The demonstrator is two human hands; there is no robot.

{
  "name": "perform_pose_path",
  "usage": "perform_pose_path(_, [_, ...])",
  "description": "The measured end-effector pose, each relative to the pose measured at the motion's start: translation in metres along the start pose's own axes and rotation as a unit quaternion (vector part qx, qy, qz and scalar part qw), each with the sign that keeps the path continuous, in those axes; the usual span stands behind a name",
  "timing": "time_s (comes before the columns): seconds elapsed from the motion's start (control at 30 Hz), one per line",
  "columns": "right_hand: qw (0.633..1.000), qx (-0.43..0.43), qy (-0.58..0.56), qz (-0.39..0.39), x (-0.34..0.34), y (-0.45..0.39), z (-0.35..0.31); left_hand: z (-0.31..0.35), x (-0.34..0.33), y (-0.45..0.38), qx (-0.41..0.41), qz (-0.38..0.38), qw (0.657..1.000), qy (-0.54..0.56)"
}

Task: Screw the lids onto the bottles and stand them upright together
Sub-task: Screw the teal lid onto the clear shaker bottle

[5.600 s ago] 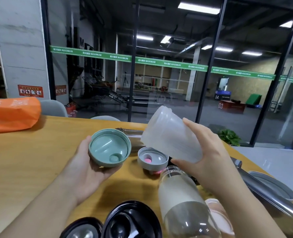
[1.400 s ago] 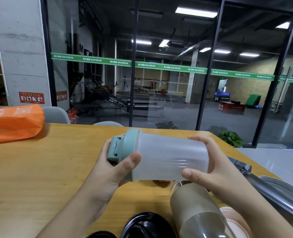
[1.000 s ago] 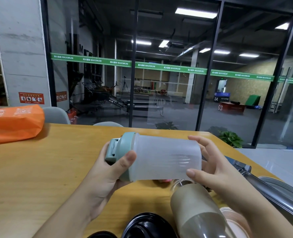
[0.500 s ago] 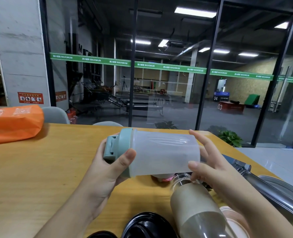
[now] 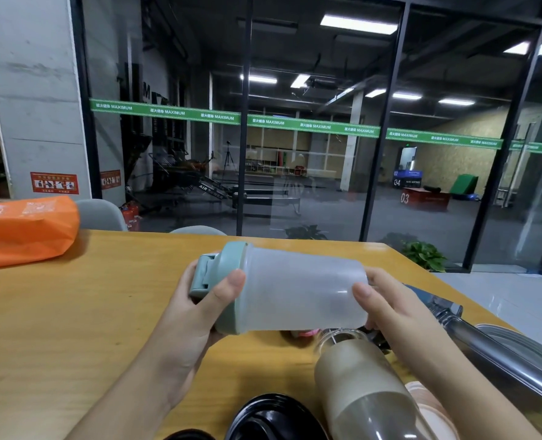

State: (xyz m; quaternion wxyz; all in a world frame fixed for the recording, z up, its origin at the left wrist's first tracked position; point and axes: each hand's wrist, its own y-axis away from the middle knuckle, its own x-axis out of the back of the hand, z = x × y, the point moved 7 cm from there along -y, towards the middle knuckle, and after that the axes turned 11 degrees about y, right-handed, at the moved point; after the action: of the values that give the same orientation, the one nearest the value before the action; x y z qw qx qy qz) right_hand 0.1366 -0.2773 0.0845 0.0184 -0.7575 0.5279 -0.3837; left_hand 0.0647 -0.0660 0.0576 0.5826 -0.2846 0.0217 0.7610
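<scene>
A frosted white bottle (image 5: 301, 290) lies sideways in the air above the wooden table (image 5: 72, 312). Its pale green lid (image 5: 222, 281) sits on the mouth, at the left end. My left hand (image 5: 196, 312) grips the lid, thumb across its rim. My right hand (image 5: 390, 306) holds the bottle's base, thumb on the wall. Below it, a grey-sleeved glass bottle (image 5: 358, 385) lies open-mouthed. A pink-centred lid (image 5: 304, 332) peeks out under the frosted bottle.
A black lid (image 5: 272, 420) lies at the near edge, with a second black one (image 5: 190, 436) beside it. A steel flask (image 5: 498, 354) and a round metal rim (image 5: 523, 341) lie at the right. A pinkish cup (image 5: 431, 411) sits near the grey-sleeved bottle. An orange bag (image 5: 22, 230) rests far left.
Since 5.6 s ago the green lid went onto the frosted bottle, now held sideways. Over the last second both hands shifted their grip as the bottle turned against the lid.
</scene>
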Motion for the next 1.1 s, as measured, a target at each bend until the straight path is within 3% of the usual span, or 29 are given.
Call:
perform_pose_path(0.17, [0.998, -0.018, 0.061, 0.003, -0.001, 0.0, 0.001, -0.001, 0.002, -0.001, -0.005, 0.011, 1.0, 0.006])
perform_pose_path(0.33, [0.999, -0.013, 0.036, -0.019, -0.006, -0.001, 0.004, 0.0, 0.005, -0.001, -0.015, 0.026, 1.0, 0.007])
perform_pose_path(0.7, [0.989, 0.092, 0.113, -0.005, -0.005, -0.001, -0.005, 0.0, 0.01, -0.003, -0.015, 0.047, 0.999, 0.0])
perform_pose_path(1.1, [0.993, 0.042, 0.113, 0.006, -0.005, 0.0, 0.0, -0.004, 0.009, -0.001, -0.001, 0.044, 0.999, -0.013])
